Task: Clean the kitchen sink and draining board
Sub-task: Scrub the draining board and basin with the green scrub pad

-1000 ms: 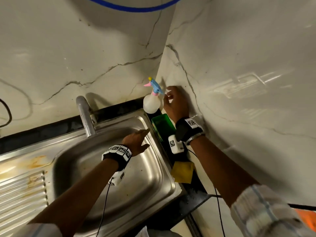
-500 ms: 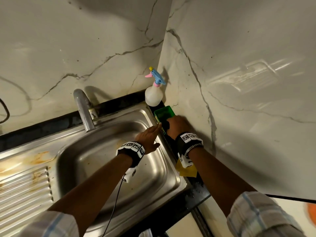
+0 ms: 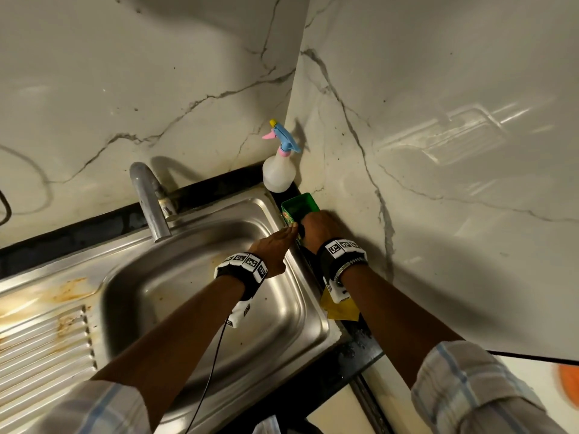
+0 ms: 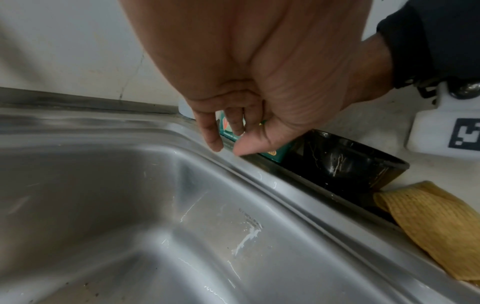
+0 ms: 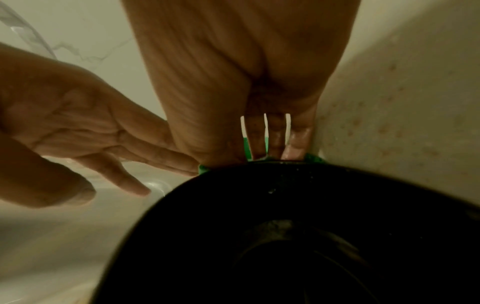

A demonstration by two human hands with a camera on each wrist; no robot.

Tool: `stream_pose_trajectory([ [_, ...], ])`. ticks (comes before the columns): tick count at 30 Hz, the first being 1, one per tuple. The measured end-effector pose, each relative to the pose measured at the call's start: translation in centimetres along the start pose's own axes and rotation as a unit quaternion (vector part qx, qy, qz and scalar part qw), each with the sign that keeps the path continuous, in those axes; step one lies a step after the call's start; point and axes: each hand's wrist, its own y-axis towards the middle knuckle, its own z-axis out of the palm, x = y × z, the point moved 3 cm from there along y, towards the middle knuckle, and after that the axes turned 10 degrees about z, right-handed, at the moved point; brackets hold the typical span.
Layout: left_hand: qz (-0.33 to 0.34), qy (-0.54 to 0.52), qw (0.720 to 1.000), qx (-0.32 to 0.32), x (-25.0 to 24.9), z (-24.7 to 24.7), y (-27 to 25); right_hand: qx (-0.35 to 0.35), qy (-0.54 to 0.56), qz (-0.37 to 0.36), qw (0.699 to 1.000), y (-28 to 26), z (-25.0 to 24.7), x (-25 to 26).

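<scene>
The steel sink [image 3: 188,277] and its ribbed draining board [image 3: 37,339], which has rusty stains, lie below me. My right hand [image 3: 319,223] reaches down into a green tub [image 3: 297,205] on the black ledge by the side wall. Its fingers [image 5: 275,139] point straight down inside the tub, and a black bowl [image 5: 285,226] hides their tips. My left hand [image 3: 275,245] stretches flat over the sink's right rim, holding nothing. Its fingertips [image 4: 215,146] sit at the rim next to the tub.
A white spray bottle [image 3: 279,173] with a blue and pink trigger stands in the wall corner behind the tub. The tap [image 3: 150,202] rises at the sink's back edge. The black bowl [image 4: 337,162] and a yellow cloth [image 3: 341,311] lie on the ledge under my right wrist.
My right hand has come down from beside the spray bottle to the green tub. My left hand has moved right, up to the sink rim beside the tub.
</scene>
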Motion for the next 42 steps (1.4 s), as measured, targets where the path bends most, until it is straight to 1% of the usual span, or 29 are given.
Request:
stream_pose_trajectory([
  [1, 0.002, -0.004, 1.000, -0.001, 0.1, 0.0, 0.0, 0.012, 0.003, 0.010, 1.000, -0.2, -0.1, 0.0],
  [2, 0.003, -0.005, 1.000, 0.000, 0.3, 0.1, -0.1, 0.007, 0.020, 0.022, 1.000, -0.3, -0.4, 0.0],
  [3, 0.002, -0.004, 1.000, 0.005, 0.7, 0.2, -0.3, -0.014, 0.042, 0.034, 0.998, -0.5, -0.8, 0.1],
  [5, 0.001, -0.009, 1.000, 0.006, 1.5, 0.3, -1.0, -0.084, 0.086, 0.049, 0.992, -0.6, -2.0, 0.6],
  [7, -0.008, -0.018, 1.000, -0.013, 2.9, 0.1, -2.1, -0.135, 0.153, 0.051, 0.978, -0.5, -2.9, 1.9],
  [10, -0.058, -0.014, 0.997, -0.044, 6.5, -0.1, -4.6, -0.139, 0.255, 0.029, 0.957, -0.1, -3.4, 5.7],
  [13, -0.160, 0.002, 0.986, -0.055, 11.3, 0.2, -9.4, -0.093, 0.299, 0.004, 0.950, 1.3, -2.4, 10.1],
  [15, -0.222, 0.024, 0.974, -0.038, 13.9, 0.6, -13.5, -0.077, 0.294, -0.012, 0.953, 2.5, -1.4, 11.9],
  [17, -0.262, 0.053, 0.963, -0.038, 16.2, 1.0, -18.0, -0.094, 0.273, -0.019, 0.957, 4.1, -0.7, 13.1],
  [20, -0.272, 0.066, 0.959, -0.052, 17.9, 1.3, -23.5, -0.145, 0.197, 0.018, 0.969, 5.4, 0.4, 13.4],
  [22, -0.300, 0.045, 0.952, -0.042, 18.9, 1.8, -26.4, -0.144, 0.147, 0.022, 0.978, 5.4, 2.0, 13.9],
  [24, -0.336, 0.002, 0.942, -0.024, 20.2, 2.2, -28.4, -0.118, 0.126, 0.029, 0.985, 5.3, 4.2, 14.8],
  [26, -0.344, -0.057, 0.937, -0.008, 21.5, 2.7, -29.5, -0.112, 0.142, 0.049, 0.982, 4.8, 5.9, 15.6],
  [28, -0.328, -0.086, 0.941, 0.017, 22.6, 2.6, -29.9, -0.116, 0.161, 0.052, 0.979, 3.9, 6.9, 16.9],
  [30, -0.308, -0.090, 0.947, 0.034, 23.5, 2.2, -30.1, -0.110, 0.163, 0.011, 0.980, 2.6, 7.6, 18.7],
  [33, -0.306, -0.081, 0.948, 0.034, 23.6, 1.9, -30.1, -0.084, 0.148, -0.092, 0.981, 1.0, 8.5, 20.2],
  [34, -0.314, -0.077, 0.946, 0.033, 23.5, 1.8, -30.1, -0.076, 0.141, -0.111, 0.981, 1.1, 8.7, 20.0],
  [35, -0.319, -0.074, 0.944, 0.029, 23.3, 1.8, -29.9, -0.078, 0.132, -0.114, 0.982, 1.5, 8.7, 19.4],
  [36, -0.322, -0.075, 0.944, 0.027, 23.3, 1.9, -29.9, -0.085, 0.124, -0.101, 0.983, 2.1, 8.5, 18.6],
  [40, -0.322, -0.081, 0.943, 0.022, 23.4, 1.8, -29.9, -0.098, 0.115, -0.005, 0.989, 5.1, 7.2, 14.6],
  [42, -0.327, -0.080, 0.941, 0.026, 23.4, 1.9, -29.8, -0.098, 0.119, 0.010, 0.988, 5.8, 7.0, 13.6],
])
